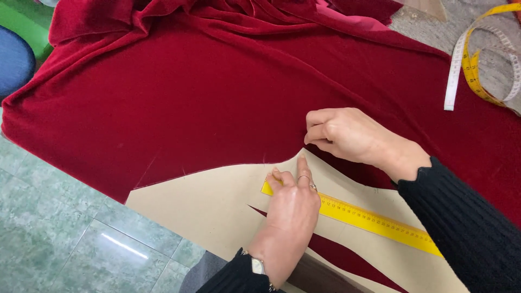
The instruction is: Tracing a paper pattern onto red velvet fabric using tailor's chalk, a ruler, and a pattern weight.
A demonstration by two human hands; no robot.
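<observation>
Pressing my left hand (290,209) flat on one yellow ruler (374,221), fingers (302,168) spread narrow, pinning it to one tan paper pattern (206,206). Right hand (347,134) loosely curled, knuckles on the red velvet (217,97) just beside the pattern's tip, holding nothing. One tape measure (472,65) lies coiled far right. Green tiled floor (65,239) below left.

Velvet cloth (217,97): deep red, plain. Paper pattern (217,206): beige, unprinted. Ruler (374,220): yellow with black markings. Tape measure (477,65): yellow on one face, white on the other. Sleeves (467,222): black, ribbed knit. Floor tiles (59,233): pale green, marbled. Stool (13,59): blue, against a green surface (27,24).
</observation>
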